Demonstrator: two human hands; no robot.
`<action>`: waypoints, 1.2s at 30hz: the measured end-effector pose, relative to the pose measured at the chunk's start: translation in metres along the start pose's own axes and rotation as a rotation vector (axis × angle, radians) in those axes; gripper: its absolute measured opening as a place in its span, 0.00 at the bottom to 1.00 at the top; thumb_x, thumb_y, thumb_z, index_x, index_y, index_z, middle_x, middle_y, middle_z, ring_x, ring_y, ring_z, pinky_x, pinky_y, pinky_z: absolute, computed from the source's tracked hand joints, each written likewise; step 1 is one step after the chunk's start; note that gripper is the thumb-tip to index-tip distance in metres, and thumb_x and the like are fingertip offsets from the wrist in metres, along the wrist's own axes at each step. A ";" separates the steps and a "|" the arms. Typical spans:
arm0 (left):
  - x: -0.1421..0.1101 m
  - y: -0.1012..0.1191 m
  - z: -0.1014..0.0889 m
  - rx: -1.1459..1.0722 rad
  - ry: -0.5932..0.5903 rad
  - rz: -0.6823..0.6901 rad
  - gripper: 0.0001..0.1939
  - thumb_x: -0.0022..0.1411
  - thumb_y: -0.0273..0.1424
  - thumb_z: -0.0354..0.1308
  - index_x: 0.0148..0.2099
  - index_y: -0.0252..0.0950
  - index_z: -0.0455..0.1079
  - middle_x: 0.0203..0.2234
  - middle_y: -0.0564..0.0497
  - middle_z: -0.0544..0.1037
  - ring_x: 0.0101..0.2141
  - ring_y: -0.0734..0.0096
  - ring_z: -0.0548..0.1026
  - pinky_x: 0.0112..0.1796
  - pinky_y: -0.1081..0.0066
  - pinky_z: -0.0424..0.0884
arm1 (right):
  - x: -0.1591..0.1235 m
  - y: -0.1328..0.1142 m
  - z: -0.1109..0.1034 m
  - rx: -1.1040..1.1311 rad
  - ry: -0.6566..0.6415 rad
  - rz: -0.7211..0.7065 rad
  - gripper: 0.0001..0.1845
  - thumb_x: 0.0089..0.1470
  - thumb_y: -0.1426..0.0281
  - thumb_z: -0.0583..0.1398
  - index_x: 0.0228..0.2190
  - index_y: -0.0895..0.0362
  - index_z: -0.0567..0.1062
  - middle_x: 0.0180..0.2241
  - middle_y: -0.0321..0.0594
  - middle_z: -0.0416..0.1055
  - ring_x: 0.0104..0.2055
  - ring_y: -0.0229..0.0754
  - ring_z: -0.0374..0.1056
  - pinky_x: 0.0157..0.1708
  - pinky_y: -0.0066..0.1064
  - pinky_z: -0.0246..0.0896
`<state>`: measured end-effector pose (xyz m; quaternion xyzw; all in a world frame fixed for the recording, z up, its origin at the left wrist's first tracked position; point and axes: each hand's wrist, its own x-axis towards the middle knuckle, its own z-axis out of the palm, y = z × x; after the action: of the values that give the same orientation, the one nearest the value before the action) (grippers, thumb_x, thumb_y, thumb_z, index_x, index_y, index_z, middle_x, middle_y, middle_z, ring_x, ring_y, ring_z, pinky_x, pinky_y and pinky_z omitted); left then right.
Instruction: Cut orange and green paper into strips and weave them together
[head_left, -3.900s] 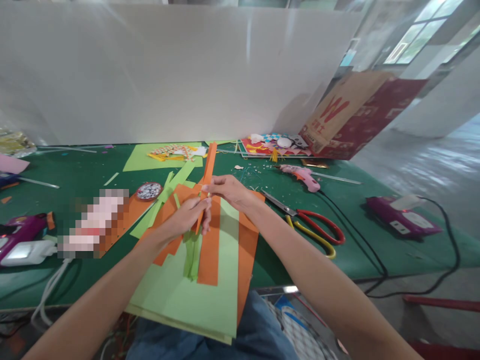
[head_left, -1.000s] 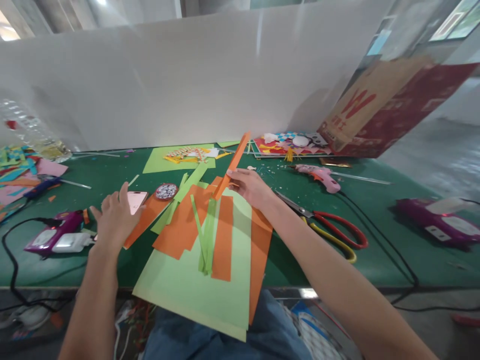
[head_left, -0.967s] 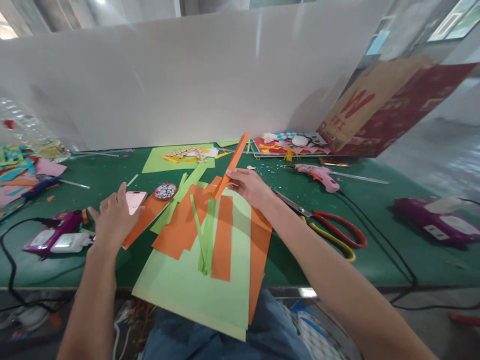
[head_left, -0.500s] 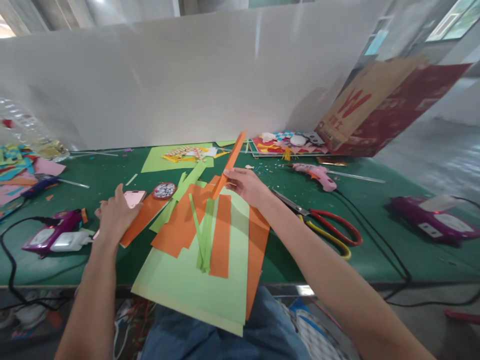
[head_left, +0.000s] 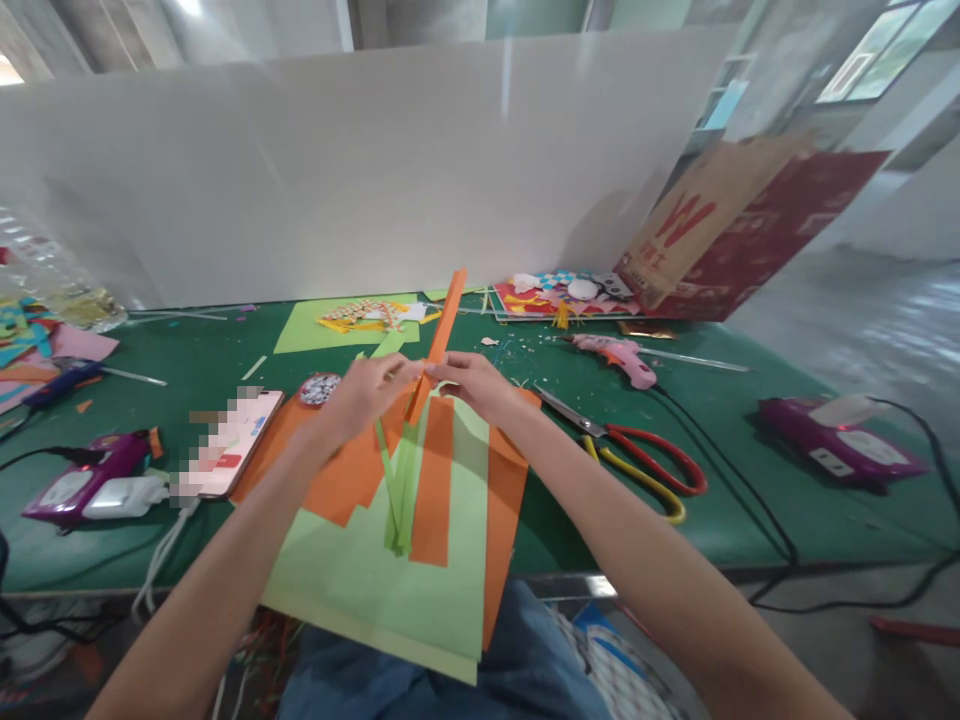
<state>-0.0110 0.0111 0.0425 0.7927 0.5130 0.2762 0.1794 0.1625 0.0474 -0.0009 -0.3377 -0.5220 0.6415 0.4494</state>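
Note:
An orange paper strip (head_left: 448, 310) slants upright in front of me, pinched between the fingers of my right hand (head_left: 480, 385). From the other side my left hand (head_left: 379, 388) meets the same strip, its fingertips closed on it next to the right thumb. Below the hands, narrow green paper strips (head_left: 406, 490) and a wider orange piece (head_left: 433, 500) lie on a light green sheet (head_left: 360, 590). More orange paper (head_left: 505, 520) sticks out to the right of that sheet. The left forearm covers part of the orange paper on the left.
Large scissors (head_left: 637, 455) and a pink glue gun (head_left: 619, 358) lie to the right. A phone (head_left: 236, 450), a round tin (head_left: 319, 389) and a purple power strip (head_left: 90, 480) are on the left. Another purple power strip (head_left: 836, 445) and a paper bag (head_left: 720, 230) stand farther right.
My left hand has left the phone and moved right to the orange strip. The phone's screen is now lit. My right hand still holds the strip.

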 end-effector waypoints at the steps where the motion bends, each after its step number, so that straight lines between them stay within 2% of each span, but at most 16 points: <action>1: 0.001 0.001 0.009 -0.073 -0.035 -0.017 0.17 0.61 0.42 0.49 0.30 0.35 0.69 0.21 0.55 0.70 0.25 0.73 0.67 0.29 0.75 0.61 | 0.000 0.000 0.000 -0.018 -0.001 -0.007 0.18 0.31 0.61 0.69 0.14 0.58 0.67 0.18 0.31 0.63 0.24 0.32 0.60 0.28 0.28 0.55; 5: -0.008 -0.002 0.034 -0.151 -0.031 -0.071 0.18 0.59 0.41 0.52 0.23 0.35 0.65 0.14 0.58 0.63 0.17 0.77 0.58 0.22 0.74 0.54 | -0.001 0.000 0.003 -0.067 -0.009 -0.023 0.18 0.33 0.60 0.68 0.14 0.58 0.67 0.18 0.31 0.63 0.24 0.32 0.59 0.30 0.29 0.55; 7: -0.013 -0.005 0.040 -0.210 -0.031 -0.100 0.19 0.61 0.41 0.48 0.24 0.35 0.66 0.16 0.56 0.68 0.17 0.77 0.60 0.21 0.74 0.56 | -0.002 0.000 0.004 -0.080 -0.006 -0.029 0.19 0.33 0.60 0.68 0.14 0.58 0.67 0.18 0.31 0.63 0.24 0.32 0.59 0.30 0.29 0.55; 9: -0.015 -0.008 0.044 -0.274 -0.032 -0.113 0.21 0.63 0.42 0.45 0.25 0.35 0.67 0.20 0.52 0.73 0.21 0.74 0.67 0.25 0.74 0.60 | -0.002 0.001 0.005 -0.088 0.001 -0.037 0.19 0.33 0.60 0.68 0.15 0.58 0.66 0.18 0.30 0.63 0.24 0.32 0.59 0.29 0.29 0.55; 13: -0.011 -0.013 0.045 -0.378 -0.039 -0.103 0.20 0.63 0.43 0.44 0.30 0.35 0.68 0.25 0.49 0.78 0.30 0.68 0.73 0.33 0.72 0.65 | -0.003 0.001 0.006 -0.096 -0.009 -0.045 0.19 0.33 0.58 0.68 0.15 0.58 0.67 0.18 0.31 0.64 0.24 0.33 0.60 0.29 0.30 0.55; 17: -0.009 -0.016 0.045 -0.442 -0.044 -0.086 0.19 0.63 0.42 0.44 0.33 0.34 0.69 0.24 0.49 0.78 0.34 0.67 0.74 0.37 0.71 0.66 | -0.003 0.002 0.007 -0.091 -0.017 -0.062 0.19 0.33 0.58 0.67 0.15 0.57 0.67 0.17 0.31 0.65 0.23 0.32 0.60 0.29 0.30 0.55; 28: -0.008 -0.020 0.047 -0.498 -0.050 -0.082 0.20 0.63 0.43 0.45 0.37 0.32 0.71 0.21 0.49 0.77 0.25 0.71 0.72 0.26 0.73 0.63 | -0.001 0.005 0.007 -0.151 -0.039 -0.106 0.18 0.36 0.57 0.66 0.16 0.58 0.69 0.17 0.31 0.64 0.22 0.32 0.58 0.28 0.30 0.53; 36: -0.009 -0.016 0.046 -0.498 -0.045 -0.096 0.17 0.62 0.41 0.47 0.31 0.34 0.68 0.21 0.50 0.77 0.24 0.71 0.71 0.26 0.73 0.63 | -0.003 0.004 0.008 -0.192 -0.012 -0.117 0.17 0.36 0.59 0.66 0.14 0.58 0.69 0.16 0.31 0.63 0.22 0.33 0.58 0.28 0.31 0.53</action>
<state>0.0030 0.0089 -0.0047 0.7047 0.4623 0.3673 0.3933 0.1555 0.0418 -0.0029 -0.3440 -0.6026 0.5632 0.4486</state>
